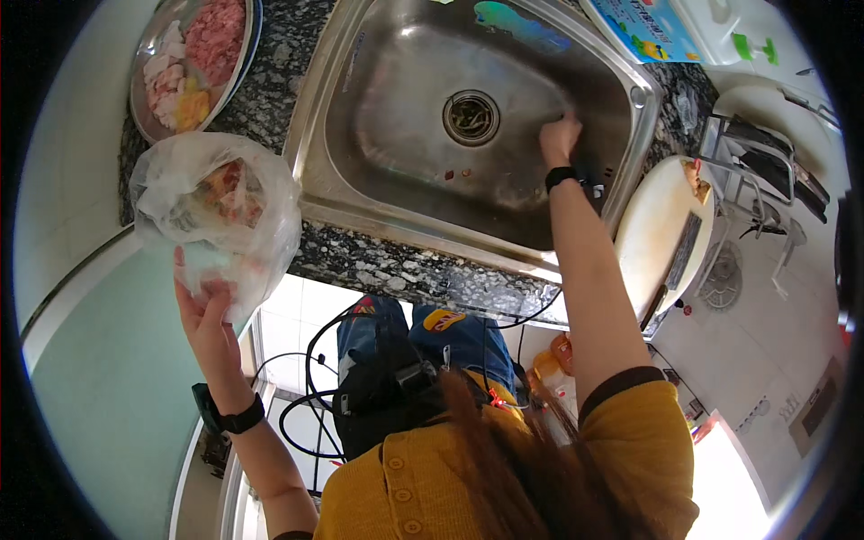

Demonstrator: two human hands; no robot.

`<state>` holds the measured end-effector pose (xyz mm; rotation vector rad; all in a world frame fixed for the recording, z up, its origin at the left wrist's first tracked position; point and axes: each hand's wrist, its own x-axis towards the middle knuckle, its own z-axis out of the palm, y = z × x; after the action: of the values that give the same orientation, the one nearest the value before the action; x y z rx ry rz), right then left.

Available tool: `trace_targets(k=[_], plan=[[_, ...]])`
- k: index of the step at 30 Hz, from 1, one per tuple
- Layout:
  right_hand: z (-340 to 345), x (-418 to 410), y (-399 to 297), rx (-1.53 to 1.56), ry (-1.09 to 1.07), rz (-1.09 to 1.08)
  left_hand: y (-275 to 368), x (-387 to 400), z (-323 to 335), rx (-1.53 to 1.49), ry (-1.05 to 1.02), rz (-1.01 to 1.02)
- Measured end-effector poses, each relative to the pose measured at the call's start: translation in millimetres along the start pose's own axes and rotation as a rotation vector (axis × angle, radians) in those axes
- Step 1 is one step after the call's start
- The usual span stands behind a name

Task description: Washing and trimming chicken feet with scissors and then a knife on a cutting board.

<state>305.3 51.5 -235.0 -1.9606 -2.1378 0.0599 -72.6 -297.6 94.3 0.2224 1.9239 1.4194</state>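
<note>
My left hand holds a clear plastic bag by its lower side, over the counter's left edge. Reddish scraps lie inside the bag. Down in the stainless steel sink, my right hand is at the right side with its fingers curled; its fingertips are hidden, so whether it grips anything does not show. Left of that hand is the drain, with dark greenish scraps in its strainer. A few small reddish bits lie on the sink floor.
A metal plate of ground meat and pale meat pieces stands at the upper left. Right of the sink are a white cutting board, a knife and a metal rack. A white pump bottle stands at the upper right.
</note>
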Motion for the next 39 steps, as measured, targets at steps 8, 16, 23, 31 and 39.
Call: trace_targets(k=[8, 16, 23, 31, 39], plan=[[-32.0, -54.4, -116.8, -0.608, -0.145, -0.939, -6.5, 0.1, -8.2, -0.012, 0.04, -0.003], [-113.6, -29.9, -62.0, -0.375, -0.885, -0.231, -3.2, -2.7, -8.3, -0.055, 0.133, -0.021], [-46.5, -80.8, -94.9, -0.609, -0.771, -0.596, -10.2, 3.2, -11.3, -0.061, 0.104, -0.017], [-97.8, -38.8, -44.7, -0.346, -0.944, -0.384, -10.8, -3.7, -17.9, -0.037, 0.134, -0.007], [-27.6, -83.9, -6.1, -0.235, -0.73, -0.288, -12.5, -4.3, -23.2, -0.046, 0.091, 0.017]])
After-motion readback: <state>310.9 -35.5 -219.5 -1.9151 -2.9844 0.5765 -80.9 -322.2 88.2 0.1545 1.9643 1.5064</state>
